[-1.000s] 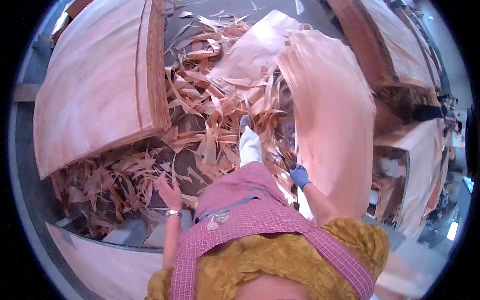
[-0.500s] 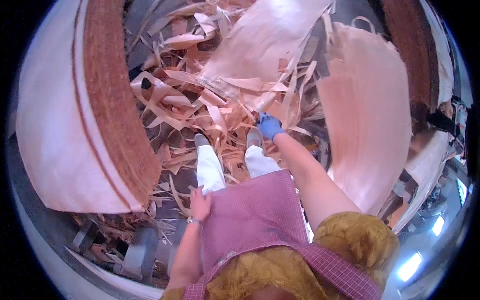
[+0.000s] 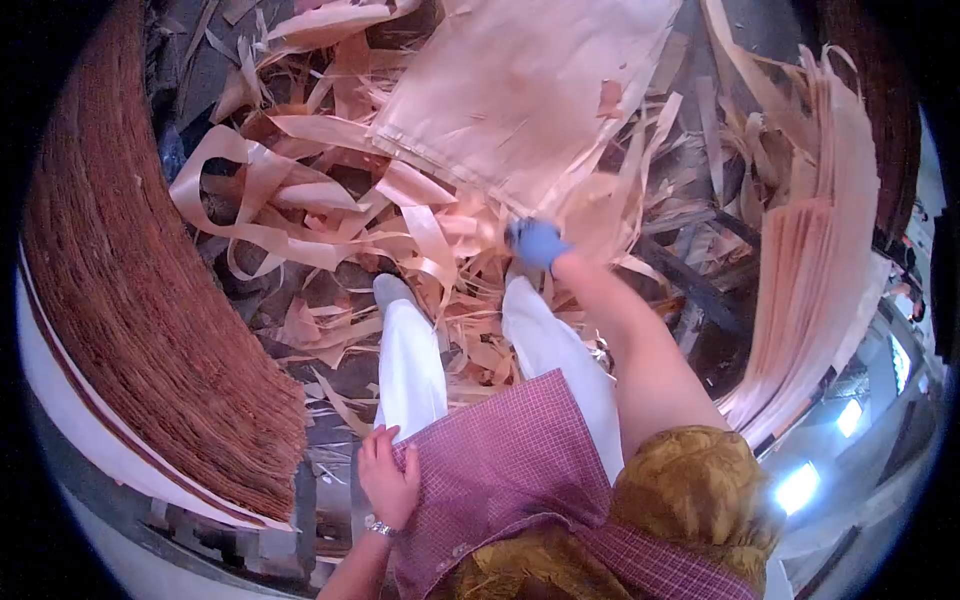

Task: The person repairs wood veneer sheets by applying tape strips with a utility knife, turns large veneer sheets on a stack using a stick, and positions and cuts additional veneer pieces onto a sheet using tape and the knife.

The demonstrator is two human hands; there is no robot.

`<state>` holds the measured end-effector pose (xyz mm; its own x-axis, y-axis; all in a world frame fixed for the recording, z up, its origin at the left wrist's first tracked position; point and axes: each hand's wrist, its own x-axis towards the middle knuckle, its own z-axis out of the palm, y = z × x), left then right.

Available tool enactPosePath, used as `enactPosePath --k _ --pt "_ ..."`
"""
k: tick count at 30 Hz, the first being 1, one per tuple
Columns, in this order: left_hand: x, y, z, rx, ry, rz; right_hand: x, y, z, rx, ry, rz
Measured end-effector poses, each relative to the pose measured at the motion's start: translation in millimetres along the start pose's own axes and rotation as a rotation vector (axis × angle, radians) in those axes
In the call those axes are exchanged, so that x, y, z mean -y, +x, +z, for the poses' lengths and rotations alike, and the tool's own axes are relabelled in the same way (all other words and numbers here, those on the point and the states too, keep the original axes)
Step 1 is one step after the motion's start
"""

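A pale wood veneer sheet (image 3: 530, 90), seemingly with others under it, lies on the floor ahead, its near corner by my feet. Close against that corner is my right hand (image 3: 537, 244), in a blue glove. Its fingers are curled closed, but blur and the angle hide what is in them. My left hand (image 3: 390, 482), bare with a wristwatch, rests on my thigh at the edge of the checked apron (image 3: 500, 450). The fingers lie extended and the thumb is apart, with nothing held.
Loose veneer strips (image 3: 285, 245) litter the floor around my shoes (image 3: 398, 292). A tall stack of brown-edged sheets (image 3: 150, 300) stands at left. On the right is a stack of pale veneer (image 3: 815, 280), with dark beams (image 3: 695, 280) on the floor beside it.
The view has shifted, showing more stack edges on both sides. My right hand stays near the sheet's corner, now more blurred. My left hand remains on my thigh.
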<state>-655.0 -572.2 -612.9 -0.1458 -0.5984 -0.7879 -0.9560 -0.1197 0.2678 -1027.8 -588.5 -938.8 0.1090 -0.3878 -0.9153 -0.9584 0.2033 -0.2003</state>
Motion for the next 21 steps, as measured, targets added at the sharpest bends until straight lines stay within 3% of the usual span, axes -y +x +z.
enactPosePath --k 1,3,6,8,10,14,17,21 --pt "-0.2 0.4 -0.9 0.004 0.000 0.014 -8.7 -6.5 45.2 0.095 0.086 -0.155" --pt "0.2 3.2 -1.5 0.017 -0.004 0.026 -7.3 -48.2 50.8 0.341 0.233 -0.284" --pt "2.5 5.5 -1.3 0.055 -0.013 0.022 -34.7 -3.3 106.2 -0.083 0.597 0.117" --pt "3.0 10.1 -5.2 0.054 -0.005 0.032 -30.8 1.6 40.4 -0.525 0.901 0.399" --pt "5.4 13.4 -8.7 0.057 0.008 0.027 -33.2 36.6 33.6 -0.875 0.779 0.651" --pt "5.5 17.5 -14.4 0.050 0.014 0.018 -38.4 76.1 33.6 -0.664 1.043 0.796" --pt "8.8 15.4 -14.9 0.036 -0.016 0.023 -33.4 77.2 46.5 -0.819 1.102 0.706" --pt "11.5 9.3 -9.6 0.015 -0.044 0.012 -41.6 30.5 25.2 -0.720 1.416 0.559"
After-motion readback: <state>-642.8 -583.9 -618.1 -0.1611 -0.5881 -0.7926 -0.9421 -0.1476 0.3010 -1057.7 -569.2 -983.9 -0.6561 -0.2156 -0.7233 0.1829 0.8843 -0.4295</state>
